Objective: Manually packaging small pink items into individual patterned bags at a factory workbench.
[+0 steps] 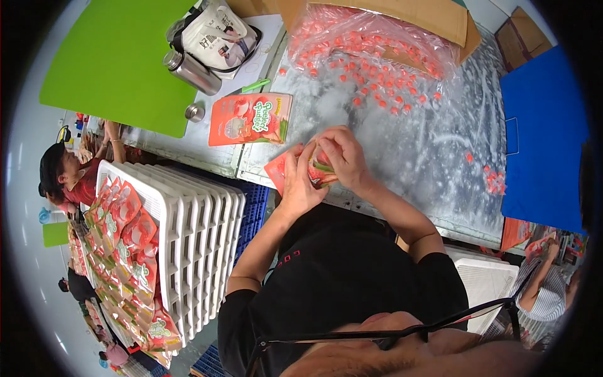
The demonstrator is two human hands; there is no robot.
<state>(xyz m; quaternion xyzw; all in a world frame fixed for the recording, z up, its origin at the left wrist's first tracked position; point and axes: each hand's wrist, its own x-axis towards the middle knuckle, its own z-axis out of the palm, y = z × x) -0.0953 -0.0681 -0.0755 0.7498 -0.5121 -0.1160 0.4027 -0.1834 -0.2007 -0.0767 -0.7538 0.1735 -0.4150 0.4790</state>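
Observation:
Near the front edge of the metal table, both my hands are closed round a red and green packaging pouch (274, 171). My left hand (300, 183) grips its left side, and a red corner sticks out past the fingers. The fingers of my right hand (342, 157) are curled at the pouch's upper right part. What lies between those fingertips is hidden. A stack of flat red pouches (220, 122) lies just beyond my left hand. Farther off, small round red wrapped pieces (381, 103) are scattered over the tabletop.
A cardboard box (433, 16) lined with clear plastic spills red pieces at the back. A steel flask (201, 76), its cap (195, 112), a green-handled tool (255, 85) and a white bag (217, 41) stand left. Stacked white crates (213, 232) hold filled pouches. Green (119, 63) and blue panels (546, 138) flank the table.

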